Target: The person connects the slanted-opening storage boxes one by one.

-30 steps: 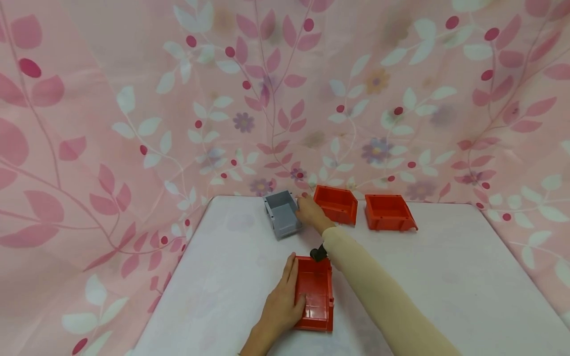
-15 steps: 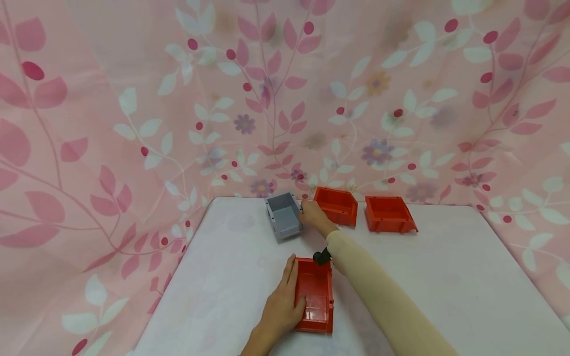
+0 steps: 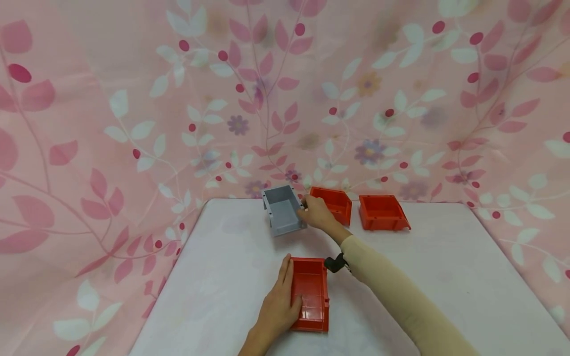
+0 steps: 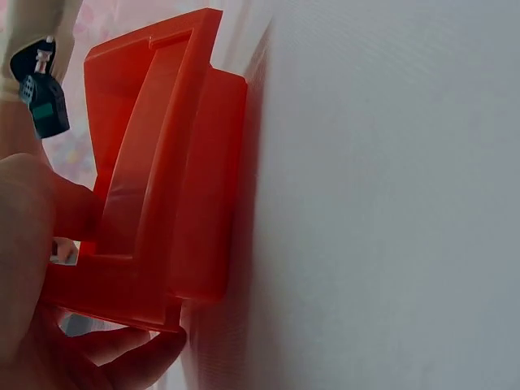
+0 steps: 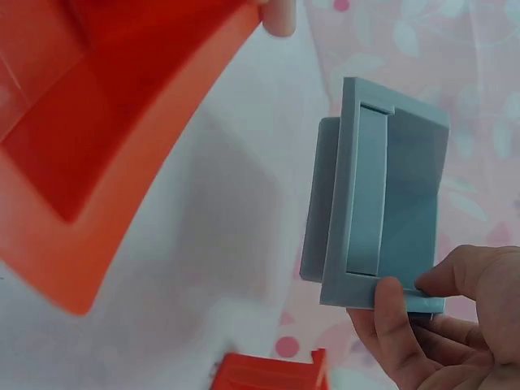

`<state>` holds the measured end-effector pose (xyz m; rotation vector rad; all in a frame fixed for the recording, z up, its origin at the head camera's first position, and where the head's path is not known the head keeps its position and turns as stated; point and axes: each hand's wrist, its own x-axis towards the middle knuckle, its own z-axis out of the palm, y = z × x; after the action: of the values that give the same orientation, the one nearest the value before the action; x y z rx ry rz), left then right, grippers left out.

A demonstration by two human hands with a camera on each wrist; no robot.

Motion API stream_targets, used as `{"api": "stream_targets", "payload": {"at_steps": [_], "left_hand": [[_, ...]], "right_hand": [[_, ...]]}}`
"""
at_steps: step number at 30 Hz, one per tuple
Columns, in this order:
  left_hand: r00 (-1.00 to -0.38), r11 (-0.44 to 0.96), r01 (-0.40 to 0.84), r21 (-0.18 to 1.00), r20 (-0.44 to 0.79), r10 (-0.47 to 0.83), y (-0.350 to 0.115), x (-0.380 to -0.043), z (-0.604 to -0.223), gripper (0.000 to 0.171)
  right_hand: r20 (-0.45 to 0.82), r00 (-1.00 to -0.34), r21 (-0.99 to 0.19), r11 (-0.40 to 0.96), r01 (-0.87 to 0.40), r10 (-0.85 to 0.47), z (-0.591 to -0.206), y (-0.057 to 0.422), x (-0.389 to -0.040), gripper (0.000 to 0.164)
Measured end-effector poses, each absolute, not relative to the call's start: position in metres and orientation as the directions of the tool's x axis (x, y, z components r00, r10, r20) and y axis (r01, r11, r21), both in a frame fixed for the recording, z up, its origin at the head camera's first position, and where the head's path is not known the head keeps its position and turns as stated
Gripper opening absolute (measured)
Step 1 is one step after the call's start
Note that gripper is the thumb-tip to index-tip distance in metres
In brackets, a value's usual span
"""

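My right hand (image 3: 317,212) grips a grey plastic storage bin (image 3: 282,210) by its right wall at the back of the table. In the right wrist view, its thumb lies over the rim and the fingers curl round the outside of the grey bin (image 5: 370,191), which is raised over the table. Nearer the front, a red storage bin (image 3: 308,291) stands lengthwise, and my left hand (image 3: 277,304) holds its left wall. The left wrist view has the thumb inside this red bin (image 4: 191,179) and the fingers against its outer side.
Two more red bins stand at the back: one (image 3: 340,205) just right of my right hand, partly hidden by it, the other (image 3: 384,212) farther right. A white cloth covers the table (image 3: 436,277). Behind it hangs a pink floral curtain (image 3: 285,99).
The grey bin has risen from the table in my right hand. My left hand keeps its hold on the front red bin. The head view has shifted slightly.
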<state>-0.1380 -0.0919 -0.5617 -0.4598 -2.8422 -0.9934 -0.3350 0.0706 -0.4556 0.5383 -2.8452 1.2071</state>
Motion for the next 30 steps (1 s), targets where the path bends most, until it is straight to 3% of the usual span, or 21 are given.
{"api": "stream_targets", "payload": {"at_steps": [8,24,30], "left_hand": [[-0.948,0.705,0.318,0.634,0.2,0.247,-0.089,-0.14,-0.561,0.091],[-0.953,0.72,0.304,0.624,0.196,0.232,-0.085,-0.144,-0.56,0.092],[-0.954,0.722,0.3,0.623,0.193,0.23,-0.082,-0.146,-0.558,0.095]], "right_hand": [[0.227,-0.938,-0.714,0.61,-0.343,-0.262,-0.439,0.091,-0.319,0.032],[0.211,-0.957,-0.799,0.528,-0.286,-0.2,-0.413,0.13,-0.275,0.028],[0.227,-0.957,-0.765,0.575,-0.291,-0.183,-0.411,0.145,-0.257,0.029]]}}
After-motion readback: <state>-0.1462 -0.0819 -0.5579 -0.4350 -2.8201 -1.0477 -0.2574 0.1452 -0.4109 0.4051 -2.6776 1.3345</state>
